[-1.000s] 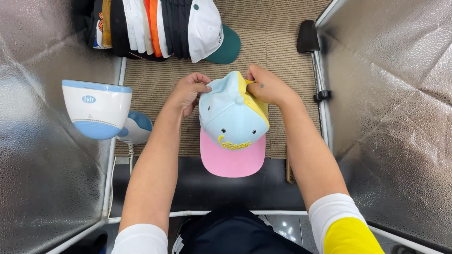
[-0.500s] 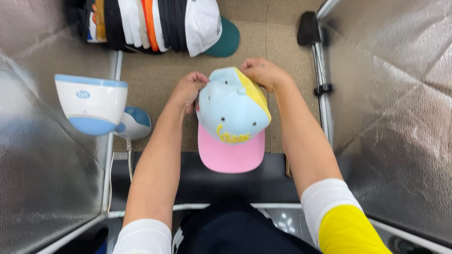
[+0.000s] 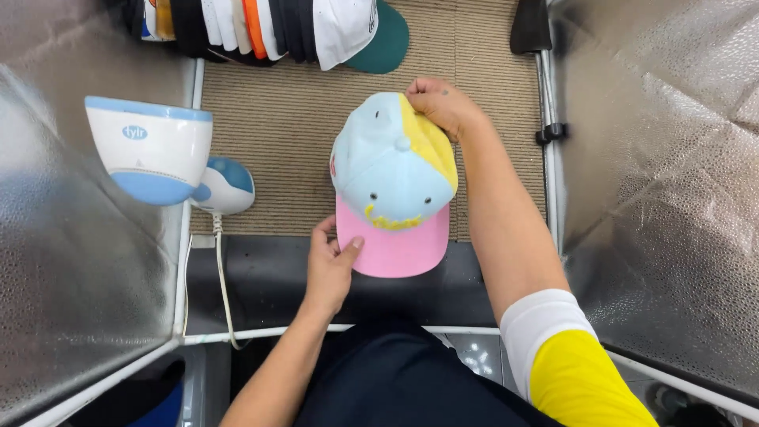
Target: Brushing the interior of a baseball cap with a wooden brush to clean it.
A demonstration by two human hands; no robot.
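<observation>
Two hands hold one cap. Well left of the fingers stands a white and blue steamer (image 3: 154,150), its cord hanging down. The left hand (image 3: 330,265) pinches the left edge of the pink brim, thumb on top, fingers curled beneath. The pale blue and yellow cap (image 3: 393,178) lies between the hands on a ribbed mat (image 3: 277,119). The right hand (image 3: 443,104) grips the cap's back edge, fingers closed. Beyond the fingers lies a stack of caps (image 3: 277,28).
</observation>
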